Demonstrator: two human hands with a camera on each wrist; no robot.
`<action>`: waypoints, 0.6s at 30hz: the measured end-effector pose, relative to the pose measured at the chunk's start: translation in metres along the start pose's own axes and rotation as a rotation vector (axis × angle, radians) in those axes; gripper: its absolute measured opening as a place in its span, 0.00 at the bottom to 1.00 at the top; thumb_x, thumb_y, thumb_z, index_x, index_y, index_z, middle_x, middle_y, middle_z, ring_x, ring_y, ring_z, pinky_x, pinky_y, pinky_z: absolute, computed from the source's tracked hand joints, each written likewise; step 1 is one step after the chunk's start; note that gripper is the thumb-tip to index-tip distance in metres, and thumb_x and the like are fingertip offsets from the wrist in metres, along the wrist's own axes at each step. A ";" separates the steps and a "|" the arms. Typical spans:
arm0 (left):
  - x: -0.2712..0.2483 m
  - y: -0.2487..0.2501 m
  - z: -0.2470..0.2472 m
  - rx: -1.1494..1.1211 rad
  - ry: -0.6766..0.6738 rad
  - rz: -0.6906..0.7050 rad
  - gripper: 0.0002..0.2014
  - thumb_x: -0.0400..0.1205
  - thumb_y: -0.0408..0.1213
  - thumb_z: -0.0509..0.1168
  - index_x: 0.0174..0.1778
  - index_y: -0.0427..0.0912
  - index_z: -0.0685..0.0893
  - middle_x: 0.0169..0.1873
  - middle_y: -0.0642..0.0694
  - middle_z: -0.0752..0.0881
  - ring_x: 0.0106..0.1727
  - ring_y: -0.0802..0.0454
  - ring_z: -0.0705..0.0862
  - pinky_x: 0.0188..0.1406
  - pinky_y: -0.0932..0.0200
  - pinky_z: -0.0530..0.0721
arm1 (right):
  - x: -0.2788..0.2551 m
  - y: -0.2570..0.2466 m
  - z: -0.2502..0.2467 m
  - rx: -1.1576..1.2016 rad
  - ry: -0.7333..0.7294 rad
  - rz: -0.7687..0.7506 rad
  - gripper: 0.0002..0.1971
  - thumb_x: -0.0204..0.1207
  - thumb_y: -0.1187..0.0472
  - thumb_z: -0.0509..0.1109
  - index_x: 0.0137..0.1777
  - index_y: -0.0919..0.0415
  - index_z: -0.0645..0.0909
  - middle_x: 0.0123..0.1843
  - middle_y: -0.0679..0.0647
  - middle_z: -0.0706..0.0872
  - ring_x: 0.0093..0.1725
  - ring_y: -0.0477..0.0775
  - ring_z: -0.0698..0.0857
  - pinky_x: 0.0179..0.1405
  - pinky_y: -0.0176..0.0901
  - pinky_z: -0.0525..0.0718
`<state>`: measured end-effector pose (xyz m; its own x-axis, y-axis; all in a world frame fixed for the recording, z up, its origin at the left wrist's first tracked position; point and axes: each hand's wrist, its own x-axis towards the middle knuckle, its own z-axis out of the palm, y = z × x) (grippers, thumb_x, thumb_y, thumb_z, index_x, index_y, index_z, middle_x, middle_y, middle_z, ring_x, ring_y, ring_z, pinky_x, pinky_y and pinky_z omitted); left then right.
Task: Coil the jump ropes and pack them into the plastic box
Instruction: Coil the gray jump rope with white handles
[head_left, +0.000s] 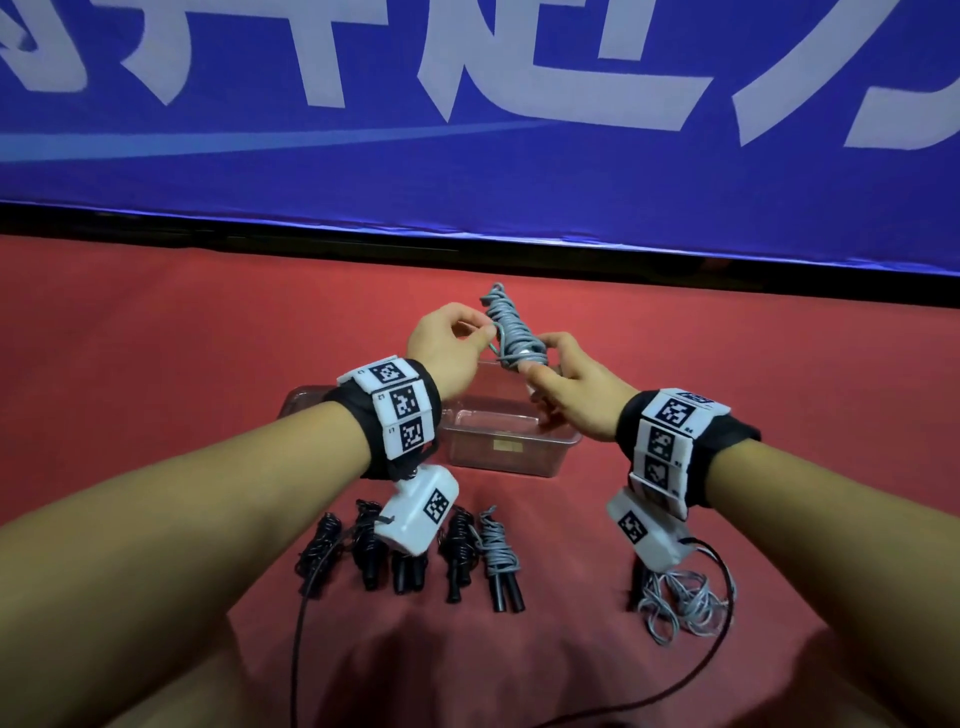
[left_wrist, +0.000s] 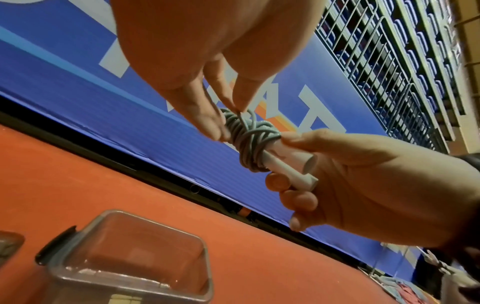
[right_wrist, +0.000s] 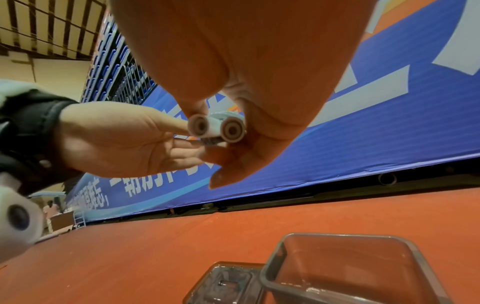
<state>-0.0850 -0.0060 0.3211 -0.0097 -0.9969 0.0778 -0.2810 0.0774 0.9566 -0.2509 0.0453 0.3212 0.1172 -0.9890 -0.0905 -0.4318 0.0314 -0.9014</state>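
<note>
A grey jump rope (head_left: 506, 325) is wound tightly round its two white handles (left_wrist: 291, 164) and held above the clear plastic box (head_left: 504, 441). My right hand (head_left: 566, 384) grips the handles at their lower ends; their round end caps (right_wrist: 217, 128) face the right wrist camera. My left hand (head_left: 457, 338) pinches a strand of the grey coil (left_wrist: 246, 133) between thumb and fingertips. The box (left_wrist: 130, 259) stands empty on the red cloth, directly under both hands.
Several coiled ropes with black handles (head_left: 410, 551) lie in a row near the front edge, the rightmost one grey (head_left: 501, 556). A loose grey rope (head_left: 675, 603) lies at the right. The box lid (right_wrist: 221, 283) sits left of the box. A blue banner (head_left: 467, 104) stands behind the table.
</note>
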 end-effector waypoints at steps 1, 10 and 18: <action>0.000 0.001 0.001 -0.037 -0.022 -0.020 0.08 0.84 0.38 0.71 0.40 0.53 0.84 0.35 0.47 0.85 0.37 0.45 0.86 0.41 0.51 0.86 | 0.000 -0.002 0.001 0.002 0.001 0.002 0.19 0.88 0.53 0.62 0.74 0.56 0.64 0.37 0.54 0.80 0.31 0.54 0.81 0.40 0.56 0.90; -0.002 -0.004 0.025 -0.261 -0.073 -0.113 0.06 0.85 0.34 0.71 0.46 0.45 0.79 0.39 0.41 0.87 0.36 0.49 0.88 0.27 0.59 0.87 | 0.006 0.016 -0.006 -0.255 0.030 0.020 0.25 0.79 0.42 0.72 0.70 0.53 0.72 0.46 0.52 0.90 0.41 0.54 0.89 0.52 0.63 0.88; -0.022 -0.064 0.076 -0.219 -0.133 -0.210 0.07 0.82 0.36 0.74 0.52 0.48 0.83 0.49 0.40 0.92 0.45 0.43 0.93 0.42 0.47 0.93 | 0.002 0.091 -0.002 -0.112 0.051 0.159 0.37 0.74 0.50 0.80 0.80 0.53 0.68 0.46 0.48 0.89 0.43 0.54 0.90 0.47 0.56 0.90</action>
<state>-0.1399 0.0097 0.2366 -0.1026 -0.9833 -0.1506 -0.0770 -0.1431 0.9867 -0.2915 0.0461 0.2401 -0.0043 -0.9790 -0.2038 -0.5380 0.1741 -0.8247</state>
